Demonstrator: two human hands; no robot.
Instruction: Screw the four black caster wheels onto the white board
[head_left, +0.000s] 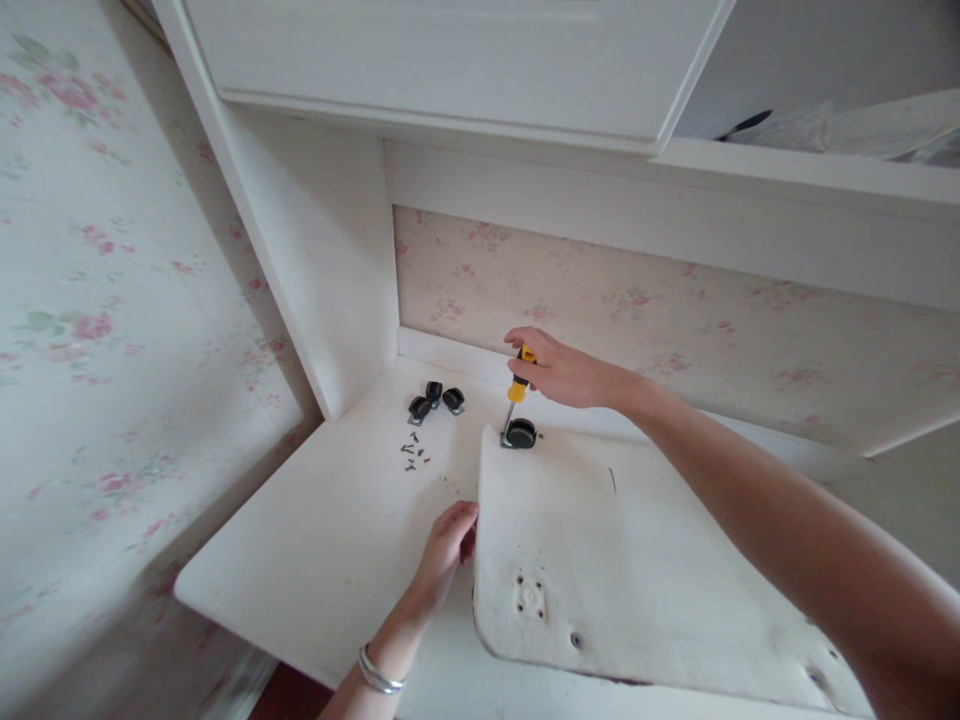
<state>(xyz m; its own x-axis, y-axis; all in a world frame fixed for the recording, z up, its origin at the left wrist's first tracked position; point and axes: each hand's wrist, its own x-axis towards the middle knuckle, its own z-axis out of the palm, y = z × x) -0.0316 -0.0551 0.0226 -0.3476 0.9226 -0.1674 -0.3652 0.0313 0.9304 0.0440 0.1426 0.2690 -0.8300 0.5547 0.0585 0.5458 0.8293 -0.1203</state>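
Note:
My right hand [551,368] is closed around a yellow and black screwdriver [517,390], held nearly upright. Its shaft runs down to the mounting plate of a black caster wheel [521,433] on the far left corner of a white board [585,550]. Whether the tip sits in a screw is too small to make out. Against the board's left edge, my left hand [451,535] has its fingers curled, partly hidden below the edge. A square mark with several holes [530,597] shows at the board's near left corner.
On the white desktop [322,530] left of the board lie three loose black casters [434,391] and several small screws [410,450]. A white cabinet [450,60] overhangs the desk, and a side panel [315,240] stands at the left. Flowered wallpaper [615,300] covers the back wall.

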